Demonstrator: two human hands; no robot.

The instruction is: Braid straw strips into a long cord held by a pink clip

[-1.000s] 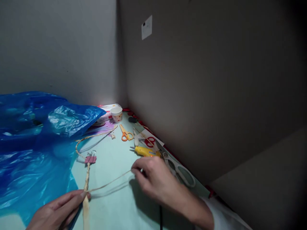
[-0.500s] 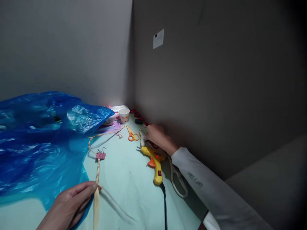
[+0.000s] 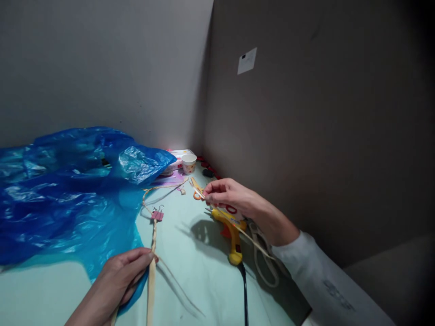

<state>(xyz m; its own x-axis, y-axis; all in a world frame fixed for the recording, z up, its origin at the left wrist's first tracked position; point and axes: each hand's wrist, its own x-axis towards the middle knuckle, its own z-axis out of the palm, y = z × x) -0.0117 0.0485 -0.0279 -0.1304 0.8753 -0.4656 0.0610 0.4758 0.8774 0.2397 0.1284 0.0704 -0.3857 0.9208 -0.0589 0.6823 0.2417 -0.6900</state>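
Observation:
My left hand [image 3: 118, 278] is closed, pinching a pale braided cord [image 3: 154, 235] where flat strips and a thin loose strand hang from it. A pink binder clip [image 3: 157, 216] grips the cord farther up the table. My right hand [image 3: 236, 194] holds a long thin pale strip [image 3: 256, 244] between thumb and fingers, above a yellow glue gun [image 3: 234, 246] whose red light is lit. The strip's far end trails past my right wrist. Just beyond my right fingertips lie orange-handled scissors [image 3: 197, 195], partly hidden.
Crumpled blue plastic sheeting [image 3: 68, 203] covers the left side. A paper cup [image 3: 189, 164] and boxes stand in the back corner. Larger pale-handled scissors [image 3: 268, 267] lie beside the glue gun, whose black cord [image 3: 244, 290] runs toward me. A dark wall [image 3: 306, 136] bounds the right.
My right hand has lifted from the pile by the right wall and come nearer, now with a thin pale strip in it. My left hand keeps its pinch; the view has shifted slightly.

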